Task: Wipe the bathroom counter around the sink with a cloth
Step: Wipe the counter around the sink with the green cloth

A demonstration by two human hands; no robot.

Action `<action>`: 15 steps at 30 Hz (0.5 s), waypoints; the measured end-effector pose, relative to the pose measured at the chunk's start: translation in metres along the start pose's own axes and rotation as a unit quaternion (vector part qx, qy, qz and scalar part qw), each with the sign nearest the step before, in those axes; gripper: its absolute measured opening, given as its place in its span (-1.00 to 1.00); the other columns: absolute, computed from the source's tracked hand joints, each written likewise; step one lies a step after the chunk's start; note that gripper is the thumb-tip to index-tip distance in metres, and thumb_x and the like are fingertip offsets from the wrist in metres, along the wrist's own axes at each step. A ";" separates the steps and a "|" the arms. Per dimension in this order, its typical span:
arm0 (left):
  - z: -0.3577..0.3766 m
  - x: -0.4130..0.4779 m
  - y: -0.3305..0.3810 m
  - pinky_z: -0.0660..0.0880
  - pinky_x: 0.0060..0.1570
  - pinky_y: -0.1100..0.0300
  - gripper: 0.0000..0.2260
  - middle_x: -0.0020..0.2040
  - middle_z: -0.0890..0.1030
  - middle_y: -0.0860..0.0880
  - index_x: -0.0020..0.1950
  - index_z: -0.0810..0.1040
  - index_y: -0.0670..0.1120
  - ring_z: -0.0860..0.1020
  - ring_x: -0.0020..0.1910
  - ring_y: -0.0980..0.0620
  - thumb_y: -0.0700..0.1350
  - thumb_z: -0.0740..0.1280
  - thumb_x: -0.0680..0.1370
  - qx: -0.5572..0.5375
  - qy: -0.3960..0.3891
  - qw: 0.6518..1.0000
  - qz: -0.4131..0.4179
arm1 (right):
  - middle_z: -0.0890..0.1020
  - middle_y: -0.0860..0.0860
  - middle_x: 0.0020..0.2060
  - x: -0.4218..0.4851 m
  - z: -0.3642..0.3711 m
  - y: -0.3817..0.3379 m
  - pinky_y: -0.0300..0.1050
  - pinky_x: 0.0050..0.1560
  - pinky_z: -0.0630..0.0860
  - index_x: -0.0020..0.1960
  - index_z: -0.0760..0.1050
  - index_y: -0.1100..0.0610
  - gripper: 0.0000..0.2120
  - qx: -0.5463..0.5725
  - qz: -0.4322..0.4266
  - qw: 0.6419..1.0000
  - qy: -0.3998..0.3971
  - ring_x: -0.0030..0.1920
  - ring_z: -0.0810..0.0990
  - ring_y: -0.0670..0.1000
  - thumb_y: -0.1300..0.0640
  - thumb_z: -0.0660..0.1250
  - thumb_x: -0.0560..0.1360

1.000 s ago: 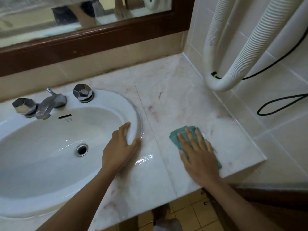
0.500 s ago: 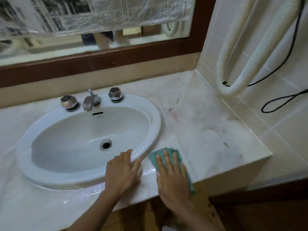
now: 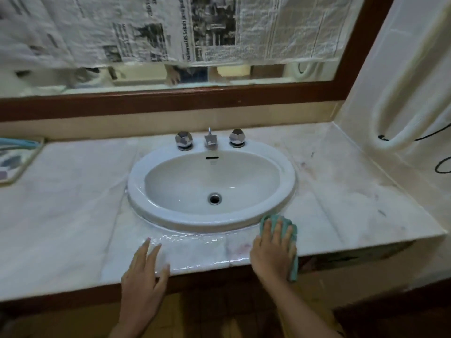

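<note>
1. The right hand [image 3: 273, 252] lies flat with straight fingers, pressing the green cloth [image 3: 278, 219] onto the worktop [image 3: 73, 203] at its front edge.
2. The cloth sits just beside the front-right rim of the sink [image 3: 289, 181].
3. The left hand [image 3: 144, 276] is flat, fingers spread and holding nothing, over the front edge, well apart from the right hand.
4. A wet film [image 3: 195, 240] lies between the hands.

The sink [image 3: 288, 184] sits mid-bench [image 3: 73, 203], a tap [image 3: 210, 142] between two knobs on its rear rim. The cloth [image 3: 291, 226] lies at the sink's front right under the right hand [image 3: 274, 251]; the left hand [image 3: 144, 276] is over the bench's front edge. A tray [image 3: 14, 162] sits far left, a mirror [image 3: 146, 80] behind
</note>
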State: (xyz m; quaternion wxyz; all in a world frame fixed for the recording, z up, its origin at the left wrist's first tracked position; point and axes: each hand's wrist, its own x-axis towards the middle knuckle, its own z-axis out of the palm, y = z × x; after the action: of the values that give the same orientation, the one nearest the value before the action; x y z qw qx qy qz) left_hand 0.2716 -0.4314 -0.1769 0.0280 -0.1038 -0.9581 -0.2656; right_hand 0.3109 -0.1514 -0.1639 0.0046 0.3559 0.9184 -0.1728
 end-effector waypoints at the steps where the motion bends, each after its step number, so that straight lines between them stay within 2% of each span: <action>1: -0.008 -0.007 -0.020 0.35 0.18 -0.15 -0.54 0.52 0.26 -0.01 0.39 0.44 -0.01 0.27 0.45 -0.05 0.12 0.22 0.52 0.008 0.023 0.999 -0.030 | -0.16 0.04 0.56 -0.021 0.011 -0.018 0.12 0.49 -0.19 0.57 -0.16 0.00 -0.42 -0.006 -0.011 1.000 -0.001 0.55 -0.21 0.14 -0.07 -0.09 0.60; 3: -0.024 -0.015 -0.056 0.32 0.20 -0.23 -0.60 0.52 0.26 -0.07 0.38 0.46 -0.05 0.25 0.46 -0.12 -0.03 0.34 0.55 0.027 0.041 0.993 -0.110 | 0.01 0.09 0.55 -0.058 0.028 -0.052 0.15 0.48 -0.12 0.56 0.01 0.04 -0.42 -0.019 -0.059 0.998 -0.018 0.55 -0.05 0.18 -0.06 -0.05 0.56; 5: -0.041 -0.021 -0.087 0.30 0.22 -0.28 -0.61 0.52 0.25 -0.10 0.37 0.46 -0.05 0.22 0.47 -0.14 -0.06 0.35 0.55 0.040 0.056 0.984 -0.162 | 0.27 0.12 0.48 -0.082 0.044 -0.079 0.16 0.40 0.06 0.48 0.29 0.06 -0.42 -0.014 -0.146 0.988 -0.051 0.48 0.22 0.20 -0.07 0.01 0.49; 6: -0.048 -0.021 -0.099 0.30 0.23 -0.29 -0.62 0.51 0.26 -0.11 0.36 0.47 -0.05 0.22 0.47 -0.14 -0.06 0.35 0.55 0.045 0.067 0.981 -0.176 | 0.32 0.10 0.46 -0.090 0.048 -0.089 0.14 0.40 0.11 0.45 0.35 0.05 -0.42 -0.032 -0.198 0.977 -0.069 0.46 0.29 0.19 -0.07 0.03 0.47; 7: -0.055 -0.021 -0.110 0.30 0.23 -0.29 -0.63 0.50 0.28 -0.12 0.35 0.49 -0.06 0.22 0.47 -0.14 -0.06 0.35 0.54 0.050 0.076 0.978 -0.185 | 0.27 0.07 0.48 -0.093 0.049 -0.096 0.11 0.44 0.12 0.46 0.32 0.03 -0.42 -0.050 -0.243 0.964 -0.091 0.47 0.27 0.18 -0.07 0.01 0.48; 8: -0.061 -0.019 -0.120 0.30 0.24 -0.28 -0.63 0.50 0.29 -0.13 0.35 0.49 -0.06 0.22 0.47 -0.14 -0.06 0.35 0.54 0.055 0.079 0.976 -0.193 | 0.12 0.03 0.52 -0.094 0.045 -0.100 0.07 0.48 0.04 0.51 0.21 -0.01 -0.41 -0.070 -0.284 0.951 -0.104 0.51 0.15 0.17 -0.09 -0.06 0.50; 10: -0.070 -0.017 -0.135 0.28 0.28 -0.24 -0.61 0.51 0.27 -0.11 0.38 0.45 -0.02 0.20 0.48 -0.13 -0.01 0.32 0.56 0.071 0.064 0.973 -0.208 | -0.25 -0.06 0.49 -0.088 0.044 -0.102 -0.01 0.44 -0.23 0.56 -0.12 -0.08 -0.36 -0.087 -0.340 0.931 -0.100 0.55 -0.20 0.10 -0.12 -0.24 0.49; 11: -0.073 -0.017 -0.139 0.26 0.30 -0.22 -0.59 0.51 0.27 -0.09 0.41 0.43 0.01 0.19 0.49 -0.12 0.02 0.29 0.57 0.082 0.053 0.973 -0.209 | -0.33 -0.08 0.46 -0.086 0.044 -0.102 -0.03 0.42 -0.29 0.55 -0.22 -0.10 -0.35 -0.088 -0.344 0.929 -0.103 0.53 -0.30 0.07 -0.14 -0.29 0.47; 15: -0.075 -0.017 -0.141 0.27 0.31 -0.11 -0.55 0.53 0.26 -0.05 0.45 0.39 0.07 0.19 0.51 -0.08 0.09 0.26 0.56 0.115 0.032 0.971 -0.205 | -0.36 -0.06 0.47 -0.091 0.051 -0.116 -0.01 0.46 -0.33 0.53 -0.31 -0.11 -0.35 -0.101 -0.327 0.935 -0.096 0.48 -0.40 0.05 -0.17 -0.30 0.46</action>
State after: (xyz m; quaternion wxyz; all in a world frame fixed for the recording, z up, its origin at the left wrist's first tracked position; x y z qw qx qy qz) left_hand 0.2583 -0.5909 -0.1855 0.0157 0.1074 -0.9816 -0.1571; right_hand 0.2968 -0.3065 -0.1640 0.0718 0.0156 0.9918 -0.1042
